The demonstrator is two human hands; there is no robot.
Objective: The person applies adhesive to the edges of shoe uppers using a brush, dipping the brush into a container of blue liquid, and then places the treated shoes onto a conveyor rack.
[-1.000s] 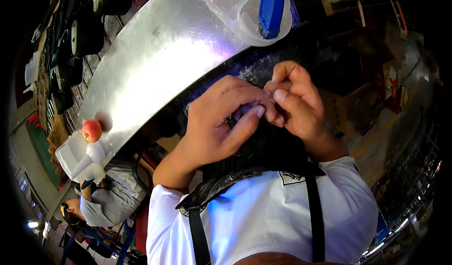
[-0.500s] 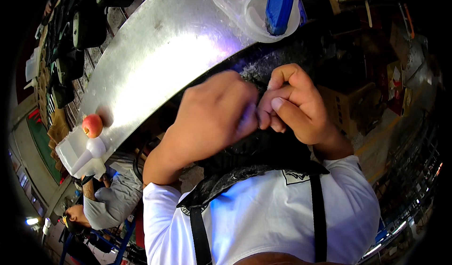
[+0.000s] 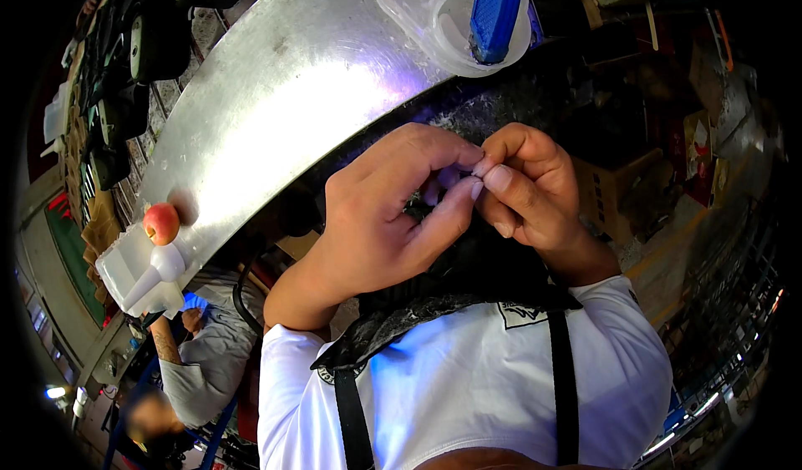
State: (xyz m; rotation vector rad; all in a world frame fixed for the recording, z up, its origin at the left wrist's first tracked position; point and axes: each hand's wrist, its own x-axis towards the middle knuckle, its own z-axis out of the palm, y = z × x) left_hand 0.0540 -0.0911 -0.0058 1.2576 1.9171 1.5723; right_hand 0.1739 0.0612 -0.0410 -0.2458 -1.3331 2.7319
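Note:
Above my black apron [image 3: 451, 261], my left hand [image 3: 380, 207] and my right hand [image 3: 539, 190] meet in front of my chest, fingertips touching. Thumb and index finger of the left press together in a pinch beside those of the right. The right hand's other fingers curl inward. Whatever may lie between the fingertips is too small or hidden to make out. Both hands are nearest the edge of a shiny metal table [image 3: 276, 94], apart from its surface.
A clear plastic tub [image 3: 447, 40] holding a long blue piece [image 3: 496, 15] stands on the table ahead. At left are an apple [image 3: 161, 223], a white tapered nozzle bottle [image 3: 167, 263] and a clear tray [image 3: 121, 261]. Dark shoes [image 3: 154, 48] line a rack; a co-worker [image 3: 213, 361] sits at lower left.
My left hand has turned and its fingers have come out from their blurred curl to a pinch against the right fingertips. The right hand's index finger and thumb have closed together. The co-worker has shifted.

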